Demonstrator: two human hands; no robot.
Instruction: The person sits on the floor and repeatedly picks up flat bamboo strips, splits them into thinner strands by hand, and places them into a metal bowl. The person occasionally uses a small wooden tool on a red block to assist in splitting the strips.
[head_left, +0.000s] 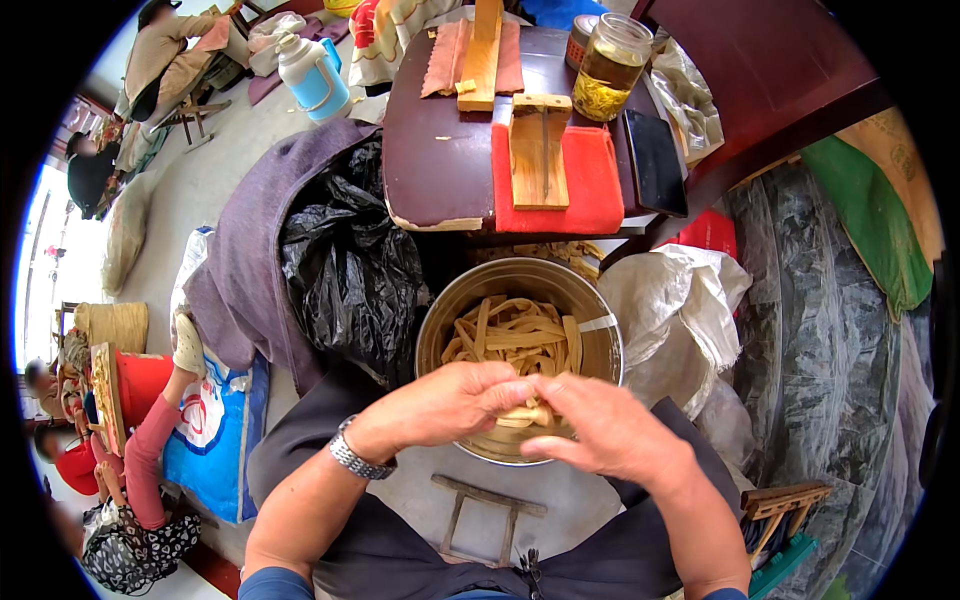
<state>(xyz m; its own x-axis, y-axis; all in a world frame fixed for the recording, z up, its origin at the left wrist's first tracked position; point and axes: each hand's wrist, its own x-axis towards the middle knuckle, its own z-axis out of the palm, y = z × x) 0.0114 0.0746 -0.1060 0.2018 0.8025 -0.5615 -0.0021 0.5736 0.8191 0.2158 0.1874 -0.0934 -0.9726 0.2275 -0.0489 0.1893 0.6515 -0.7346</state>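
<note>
Both of my hands meet over a round metal bucket between my knees. Long, flat, pale brown strips lie looped inside it. My left hand, with a metal-band watch on the wrist, has thumb and fingers pinched together at the bucket's middle. My right hand touches it at the fingertips, thumb apart from the fingers. A folded pale strip shows just below the fingertips; whether either hand grips it is hidden.
Ahead, a dark wooden stool bears wooden blocks, a red cloth, a glass jar and a phone. Left of the bucket is a black plastic bag; right, a white woven sack. Other people sit at the left.
</note>
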